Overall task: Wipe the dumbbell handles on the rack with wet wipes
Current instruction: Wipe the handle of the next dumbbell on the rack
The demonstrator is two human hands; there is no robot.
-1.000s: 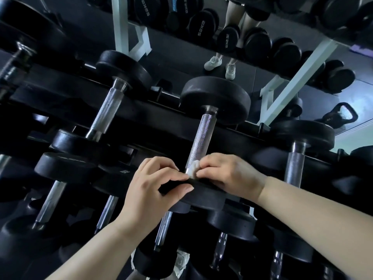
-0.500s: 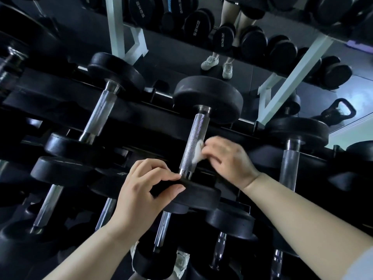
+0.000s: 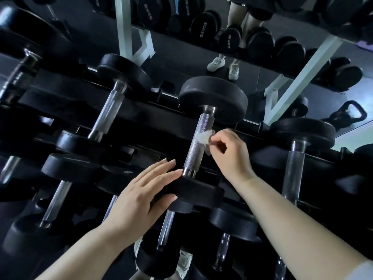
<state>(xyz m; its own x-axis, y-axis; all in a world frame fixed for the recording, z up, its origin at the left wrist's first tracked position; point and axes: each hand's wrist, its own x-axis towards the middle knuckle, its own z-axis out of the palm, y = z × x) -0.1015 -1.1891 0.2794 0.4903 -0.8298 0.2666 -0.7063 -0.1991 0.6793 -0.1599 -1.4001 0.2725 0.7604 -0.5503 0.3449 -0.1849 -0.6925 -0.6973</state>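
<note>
A black dumbbell with a knurled steel handle (image 3: 196,145) lies on the top tier of the dark rack (image 3: 141,120), in the middle of the head view. My right hand (image 3: 230,152) pinches a small crumpled white wet wipe (image 3: 204,138) against the right side of that handle, a little above its middle. My left hand (image 3: 145,190) rests flat with spread fingers on the dumbbell's near weight head (image 3: 193,191), thumb under its edge.
More dumbbells sit left (image 3: 106,116) and right (image 3: 295,164) on the same tier, with others on the tiers below. A mirror behind the rack reflects white rack posts (image 3: 302,77), a kettlebell (image 3: 347,116) and a person's legs and white shoes (image 3: 224,65).
My right hand has slid the wipe up the handle from its near end towards the middle. My left hand has loosened from a curled grip on the near weight head to flat, spread fingers.
</note>
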